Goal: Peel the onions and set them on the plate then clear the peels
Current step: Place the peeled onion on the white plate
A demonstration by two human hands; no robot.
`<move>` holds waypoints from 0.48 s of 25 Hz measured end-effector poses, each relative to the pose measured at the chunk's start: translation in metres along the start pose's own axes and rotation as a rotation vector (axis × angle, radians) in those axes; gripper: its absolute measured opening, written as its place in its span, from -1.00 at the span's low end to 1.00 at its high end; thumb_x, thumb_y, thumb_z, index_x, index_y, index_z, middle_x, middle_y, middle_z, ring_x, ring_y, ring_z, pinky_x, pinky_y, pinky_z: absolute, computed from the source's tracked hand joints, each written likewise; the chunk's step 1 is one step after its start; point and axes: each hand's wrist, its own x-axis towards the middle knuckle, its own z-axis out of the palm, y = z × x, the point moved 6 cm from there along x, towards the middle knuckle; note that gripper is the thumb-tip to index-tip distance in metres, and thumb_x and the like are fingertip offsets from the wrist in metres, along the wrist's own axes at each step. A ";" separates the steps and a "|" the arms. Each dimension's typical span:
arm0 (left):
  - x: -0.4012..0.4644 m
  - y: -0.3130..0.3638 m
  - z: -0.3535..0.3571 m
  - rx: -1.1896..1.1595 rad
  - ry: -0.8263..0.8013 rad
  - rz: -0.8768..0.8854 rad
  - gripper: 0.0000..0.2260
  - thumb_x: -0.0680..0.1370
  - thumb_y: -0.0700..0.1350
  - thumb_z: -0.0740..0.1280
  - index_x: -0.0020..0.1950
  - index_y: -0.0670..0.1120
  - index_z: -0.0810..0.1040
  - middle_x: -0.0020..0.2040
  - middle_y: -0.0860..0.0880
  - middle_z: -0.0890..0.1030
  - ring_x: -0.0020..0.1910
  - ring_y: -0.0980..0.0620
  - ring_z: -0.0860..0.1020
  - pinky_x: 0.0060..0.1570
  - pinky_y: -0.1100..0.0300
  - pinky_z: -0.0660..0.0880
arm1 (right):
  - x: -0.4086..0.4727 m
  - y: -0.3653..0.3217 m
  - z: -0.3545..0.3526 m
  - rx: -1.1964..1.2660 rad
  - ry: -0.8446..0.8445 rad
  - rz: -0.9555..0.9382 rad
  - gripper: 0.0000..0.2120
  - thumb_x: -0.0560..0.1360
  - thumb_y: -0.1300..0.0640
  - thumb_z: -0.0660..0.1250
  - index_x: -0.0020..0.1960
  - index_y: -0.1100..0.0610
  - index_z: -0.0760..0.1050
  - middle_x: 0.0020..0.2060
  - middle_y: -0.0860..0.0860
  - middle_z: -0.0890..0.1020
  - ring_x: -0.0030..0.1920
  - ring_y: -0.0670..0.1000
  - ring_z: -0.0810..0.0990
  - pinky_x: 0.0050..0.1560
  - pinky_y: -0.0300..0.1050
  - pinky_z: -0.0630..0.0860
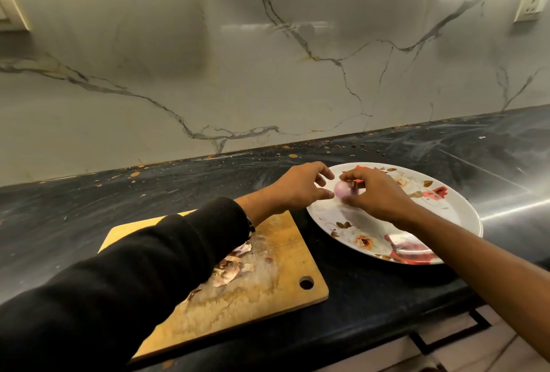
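A small peeled pinkish onion point(341, 189) hangs over the left part of the white flowered plate point(455, 208). My right hand point(375, 194) pinches it from the right, thumb below and fingers over its top, where a bit of brown skin shows. My left hand point(300, 188) hovers just left of the onion with fingers relaxed and spread, not gripping it. Papery onion peels point(230, 269) lie on the wooden cutting board point(262, 297), partly hidden under my left sleeve.
The board and plate sit side by side on a black stone counter point(119, 202) against a marble backsplash. Small peel flakes point(293, 156) dot the counter along the wall. A wall socket point(531, 8) is at top right. The counter's front edge runs at bottom right.
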 end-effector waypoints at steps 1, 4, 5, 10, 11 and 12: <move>-0.001 0.001 0.000 0.008 -0.002 0.006 -0.64 0.55 -0.13 0.43 0.32 -0.06 0.48 0.26 -0.06 0.56 0.13 0.07 0.51 0.10 0.23 0.46 | -0.001 -0.001 -0.001 -0.007 0.009 0.004 -0.51 0.47 0.16 0.51 0.36 0.12 0.52 0.29 0.07 0.59 0.18 0.02 0.54 0.12 -0.16 0.44; -0.008 -0.003 -0.005 0.033 -0.006 0.009 -0.66 0.55 -0.10 0.43 0.31 -0.03 0.49 0.26 -0.04 0.56 0.12 0.09 0.50 0.11 0.23 0.46 | -0.004 -0.012 -0.005 -0.041 0.063 -0.023 -0.54 0.49 0.08 0.49 0.36 0.09 0.51 0.33 0.06 0.55 0.27 0.05 0.53 0.15 -0.14 0.43; -0.013 -0.006 -0.010 0.037 -0.004 0.009 -0.66 0.55 -0.09 0.42 0.31 -0.03 0.49 0.26 -0.04 0.55 0.12 0.09 0.50 0.12 0.23 0.46 | -0.006 -0.019 -0.006 -0.055 0.075 -0.055 -0.55 0.50 0.06 0.48 0.35 0.08 0.51 0.34 0.05 0.54 0.27 0.05 0.52 0.15 -0.14 0.42; -0.049 -0.023 -0.040 0.059 0.067 0.005 -0.65 0.54 -0.03 0.44 0.30 -0.02 0.50 0.23 -0.01 0.56 0.12 0.10 0.50 0.06 0.25 0.43 | -0.015 -0.075 0.009 -0.097 0.038 -0.256 -0.58 0.51 0.03 0.45 0.34 0.03 0.52 0.31 -0.01 0.56 0.33 0.00 0.49 0.18 -0.21 0.33; -0.058 -0.028 -0.047 0.067 0.083 0.000 -0.65 0.53 -0.03 0.45 0.30 -0.01 0.50 0.22 0.00 0.56 0.11 0.10 0.50 0.04 0.26 0.42 | -0.016 -0.087 0.015 -0.094 0.021 -0.288 -0.59 0.51 0.03 0.45 0.33 0.02 0.53 0.30 -0.02 0.57 0.33 0.00 0.49 0.19 -0.22 0.34; -0.067 -0.034 -0.054 0.075 0.097 -0.007 -0.64 0.53 -0.02 0.45 0.30 -0.01 0.50 0.20 0.01 0.56 0.10 0.10 0.51 0.02 0.28 0.42 | -0.017 -0.099 0.021 -0.090 0.004 -0.312 -0.61 0.51 0.03 0.45 0.33 0.01 0.54 0.30 -0.02 0.57 0.32 0.00 0.50 0.19 -0.22 0.34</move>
